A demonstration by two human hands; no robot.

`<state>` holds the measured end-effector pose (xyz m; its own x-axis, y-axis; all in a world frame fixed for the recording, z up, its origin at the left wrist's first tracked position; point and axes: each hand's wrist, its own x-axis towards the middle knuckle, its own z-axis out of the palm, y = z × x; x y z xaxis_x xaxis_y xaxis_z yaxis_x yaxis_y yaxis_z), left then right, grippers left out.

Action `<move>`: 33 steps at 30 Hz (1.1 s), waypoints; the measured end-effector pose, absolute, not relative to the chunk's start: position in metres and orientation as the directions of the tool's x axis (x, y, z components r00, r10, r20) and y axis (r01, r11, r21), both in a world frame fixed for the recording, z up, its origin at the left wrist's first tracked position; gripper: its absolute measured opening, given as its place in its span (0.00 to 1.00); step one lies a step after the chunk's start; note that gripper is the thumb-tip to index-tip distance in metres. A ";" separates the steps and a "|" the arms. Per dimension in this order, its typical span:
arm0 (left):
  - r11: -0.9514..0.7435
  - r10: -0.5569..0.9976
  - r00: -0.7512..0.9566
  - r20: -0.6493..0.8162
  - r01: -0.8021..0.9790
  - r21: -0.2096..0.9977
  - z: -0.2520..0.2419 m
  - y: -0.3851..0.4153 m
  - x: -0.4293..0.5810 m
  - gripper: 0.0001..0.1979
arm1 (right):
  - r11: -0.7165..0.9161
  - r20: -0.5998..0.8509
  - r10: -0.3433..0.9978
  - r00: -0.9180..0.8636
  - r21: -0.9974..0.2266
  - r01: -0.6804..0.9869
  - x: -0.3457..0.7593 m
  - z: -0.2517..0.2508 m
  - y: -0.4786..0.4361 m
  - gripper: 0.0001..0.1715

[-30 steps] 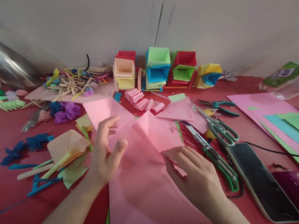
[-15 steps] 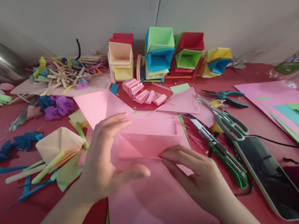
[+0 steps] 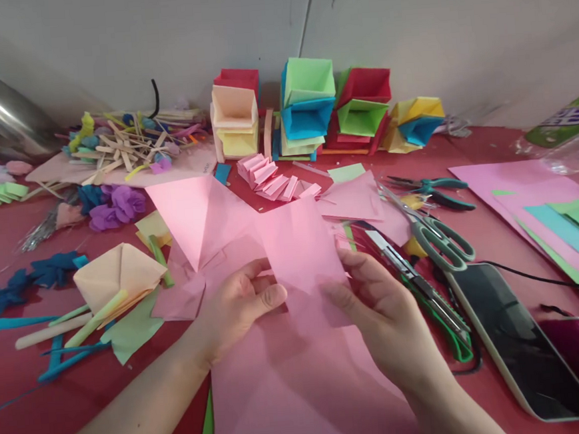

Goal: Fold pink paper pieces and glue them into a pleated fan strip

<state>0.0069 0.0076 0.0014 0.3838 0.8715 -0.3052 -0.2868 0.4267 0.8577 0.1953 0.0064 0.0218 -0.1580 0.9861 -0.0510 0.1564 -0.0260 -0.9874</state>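
A small pink sheet of paper [image 3: 302,249] is held up in front of me, its long sides running away from me. My left hand [image 3: 250,293] pinches its left edge between thumb and curled fingers. On the opposite edge my right hand [image 3: 370,287] grips it, thumb on top and fingers behind. Below both hands lies a large pink sheet [image 3: 303,396]. A folded pink triangle of paper [image 3: 183,212] lies beyond my left hand, with pink scraps [image 3: 180,299] beside it.
Folded paper boxes [image 3: 306,82] stand stacked against the wall. To the right lie a utility knife [image 3: 420,287], scissors [image 3: 441,238], pliers [image 3: 438,188] and a phone [image 3: 522,339]. Craft sticks [image 3: 123,146], a peach folded paper [image 3: 118,277] and purple paper flowers [image 3: 118,204] are on the left.
The pink paper, which lay crosswise under my right fingers, is now lifted and turned lengthwise. My left hand has closed from an open pose onto its left edge.
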 end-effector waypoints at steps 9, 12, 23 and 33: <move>0.399 0.900 0.275 -0.339 -0.203 0.894 0.005 0.011 0.003 0.16 | 0.109 0.068 0.990 -0.121 -0.921 0.374 0.200 0.018 0.011 0.24; 0.403 0.890 0.323 -0.320 -0.234 0.885 0.006 0.009 0.006 0.15 | -0.079 -0.121 0.971 -0.204 -0.976 0.204 0.198 0.016 0.013 0.32; 0.393 0.907 0.283 -0.312 -0.301 0.869 0.005 0.005 0.010 0.15 | 0.422 0.159 0.854 -0.495 -0.770 0.479 0.203 0.021 0.002 0.39; 0.323 0.922 0.328 -0.204 -0.366 0.873 0.002 0.001 0.012 0.11 | 0.804 0.504 0.581 -0.640 -0.233 0.547 0.203 0.020 0.004 0.27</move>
